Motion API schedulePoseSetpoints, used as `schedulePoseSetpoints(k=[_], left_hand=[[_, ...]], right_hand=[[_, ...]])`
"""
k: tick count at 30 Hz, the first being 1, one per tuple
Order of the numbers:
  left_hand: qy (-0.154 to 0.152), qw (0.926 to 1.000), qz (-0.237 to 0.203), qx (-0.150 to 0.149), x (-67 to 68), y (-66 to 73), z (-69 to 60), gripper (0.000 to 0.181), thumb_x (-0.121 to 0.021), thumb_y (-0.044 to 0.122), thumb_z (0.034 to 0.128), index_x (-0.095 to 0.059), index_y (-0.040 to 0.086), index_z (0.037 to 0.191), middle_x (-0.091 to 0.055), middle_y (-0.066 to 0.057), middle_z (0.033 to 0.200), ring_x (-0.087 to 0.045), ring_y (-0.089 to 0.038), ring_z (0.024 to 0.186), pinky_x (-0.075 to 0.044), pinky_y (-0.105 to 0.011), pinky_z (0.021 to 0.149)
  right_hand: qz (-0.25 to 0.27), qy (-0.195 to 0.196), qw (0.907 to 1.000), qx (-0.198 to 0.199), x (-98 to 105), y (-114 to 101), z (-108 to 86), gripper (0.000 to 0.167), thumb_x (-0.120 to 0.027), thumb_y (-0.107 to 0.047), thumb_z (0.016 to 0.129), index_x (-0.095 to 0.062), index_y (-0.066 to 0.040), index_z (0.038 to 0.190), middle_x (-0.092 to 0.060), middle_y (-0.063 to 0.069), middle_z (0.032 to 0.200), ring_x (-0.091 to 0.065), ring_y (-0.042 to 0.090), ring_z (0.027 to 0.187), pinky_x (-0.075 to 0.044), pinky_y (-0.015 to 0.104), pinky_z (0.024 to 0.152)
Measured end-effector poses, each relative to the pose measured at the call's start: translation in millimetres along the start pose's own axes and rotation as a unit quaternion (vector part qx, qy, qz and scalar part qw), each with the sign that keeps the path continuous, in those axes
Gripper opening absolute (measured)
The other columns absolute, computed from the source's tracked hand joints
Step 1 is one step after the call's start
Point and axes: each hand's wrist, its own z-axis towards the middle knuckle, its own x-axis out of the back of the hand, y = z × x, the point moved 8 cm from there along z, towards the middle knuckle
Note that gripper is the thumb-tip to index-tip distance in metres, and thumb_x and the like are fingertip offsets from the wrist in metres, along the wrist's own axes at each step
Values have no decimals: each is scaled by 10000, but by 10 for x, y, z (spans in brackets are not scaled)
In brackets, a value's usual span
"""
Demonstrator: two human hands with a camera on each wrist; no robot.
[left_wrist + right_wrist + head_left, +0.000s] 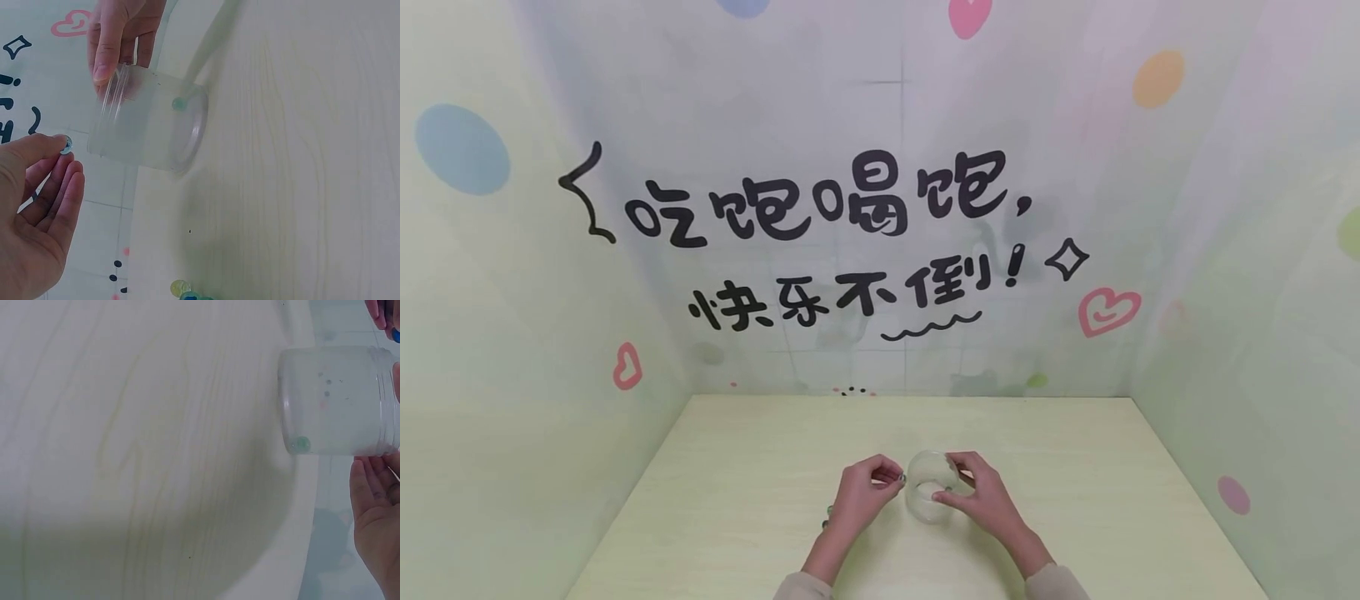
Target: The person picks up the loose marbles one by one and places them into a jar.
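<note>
A clear plastic jar (931, 510) with a threaded, lidless mouth is gripped near its rim by my right hand (988, 500). One green marble (302, 444) lies inside at the jar's bottom, also visible through the wall in the left wrist view. Beside the mouth, my left hand (865, 496) pinches a small glass marble (66, 145) between thumb and fingertips. That marble is outside the jar, close to the rim. More marbles (181, 288), yellowish and blue-green, rest on the table; in the head view they are partly hidden behind my left wrist.
The pale wood-grain table (737, 467) carries the jar and loose marbles. A back wall (820, 367) printed with black lettering and coloured shapes rises behind it, and side walls (1240, 400) close in left and right.
</note>
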Motion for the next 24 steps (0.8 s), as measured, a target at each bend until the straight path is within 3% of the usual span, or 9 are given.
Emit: schedulePoseSetpoints(k=[3, 14, 24], left_hand=[[-13, 10000, 17, -51, -25, 15, 26, 88, -749, 48, 845, -705, 48, 921, -723, -66, 878, -658, -81, 802, -556, -127, 706], [-103, 9999, 28, -93, -88, 83, 77, 99, -758, 61, 847, -704, 48, 929, -721, -65, 884, -668, -121, 816, -570, -153, 710], [-123, 9999, 45, -45, -136, 60, 124, 97, -746, 60, 856, -708, 53, 944, -723, -53, 894, -664, -91, 818, -588, -184, 725]], right_hand=[[-33, 30, 10000, 35, -7, -8, -3, 585, -852, -54, 746, -583, 49, 1255, -609, 210, 1216, -598, 394, 1156, -515, 480, 1007], [64, -191, 9997, 105, 14, 10, -4, 604, -863, -205, 760, -595, -11, 1265, -615, 154, 1227, -607, 343, 1158, -533, 431, 1004], [-4, -177, 9998, 95, 4, 32, 3, 616, -862, -186, 760, -585, 15, 1273, -609, 176, 1235, -606, 349, 1158, -533, 417, 1006]])
